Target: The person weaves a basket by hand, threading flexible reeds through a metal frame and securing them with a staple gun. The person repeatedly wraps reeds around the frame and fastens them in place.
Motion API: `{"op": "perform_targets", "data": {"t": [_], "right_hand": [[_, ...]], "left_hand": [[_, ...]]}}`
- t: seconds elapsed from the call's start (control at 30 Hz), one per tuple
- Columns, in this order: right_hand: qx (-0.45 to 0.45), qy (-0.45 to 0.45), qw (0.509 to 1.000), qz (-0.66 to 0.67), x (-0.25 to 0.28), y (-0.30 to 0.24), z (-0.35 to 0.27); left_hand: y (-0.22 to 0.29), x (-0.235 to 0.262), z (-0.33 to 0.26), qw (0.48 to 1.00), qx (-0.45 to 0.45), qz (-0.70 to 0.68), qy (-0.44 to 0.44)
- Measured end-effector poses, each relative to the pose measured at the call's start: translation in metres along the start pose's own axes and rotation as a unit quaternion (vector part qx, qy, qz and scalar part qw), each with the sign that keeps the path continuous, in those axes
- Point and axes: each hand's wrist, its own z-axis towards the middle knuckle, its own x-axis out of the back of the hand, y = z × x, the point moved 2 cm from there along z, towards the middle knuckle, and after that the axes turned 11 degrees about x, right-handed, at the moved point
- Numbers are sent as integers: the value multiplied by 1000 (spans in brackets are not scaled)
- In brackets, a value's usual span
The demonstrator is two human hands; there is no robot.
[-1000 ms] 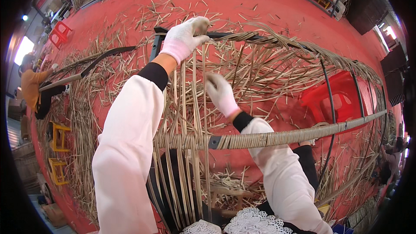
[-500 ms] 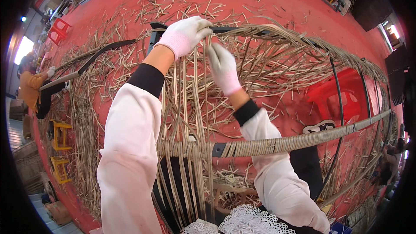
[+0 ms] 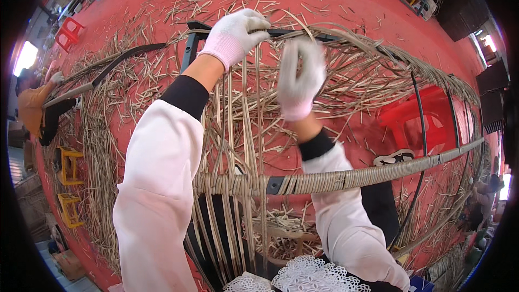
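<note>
Reaching to the far edge of a dark metal frame (image 3: 190, 50), the left hand (image 3: 235, 33), in a white glove with a pink cuff, bends its fingers over the far bar just right of the frame's far left corner. Its thumb sits close below the fingers; whether that grip pinches a strand cannot be told. The right hand (image 3: 301, 75), gloved alike and blurred, is raised with fingers curled near the middle of the same edge, apart from the left; its grip's hold cannot be told either.

Long tan weaving strands (image 3: 231, 130) run from beneath the left hand toward the wearer, crossing the near wrapped crossbar (image 3: 346, 178) at its left part. Strands also lie bundled along the far bar toward the frame's far right corner.

Cut pieces litter the red floor (image 3: 346, 0). A red plastic stool (image 3: 397, 121) shows behind the frame's right part, with a shoe (image 3: 393, 158) just beside. Toward the floor's left edge are yellow stools (image 3: 69, 165) and a co-worker (image 3: 33, 100) in orange.
</note>
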Motion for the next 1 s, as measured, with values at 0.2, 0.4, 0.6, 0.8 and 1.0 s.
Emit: {"op": "perform_targets", "data": {"t": [0.2, 0.4, 0.6, 0.8, 1.0], "right_hand": [[-304, -24, 872, 384, -67, 52, -38], [-310, -170, 883, 308, -1, 78, -187], [-214, -701, 680, -29, 135, -25, -394], [-180, -189, 960, 104, 26, 60, -172], [-149, -186, 949, 208, -13, 17, 15]], "left_hand": [[-1, -5, 4, 995, 44, 47, -72], [0, 0, 3, 998, 12, -27, -49], [-2, 1, 9, 995, 47, 22, -83], [-4, -5, 6, 994, 57, 19, -94], [-9, 0, 10, 996, 13, -15, -83]]}}
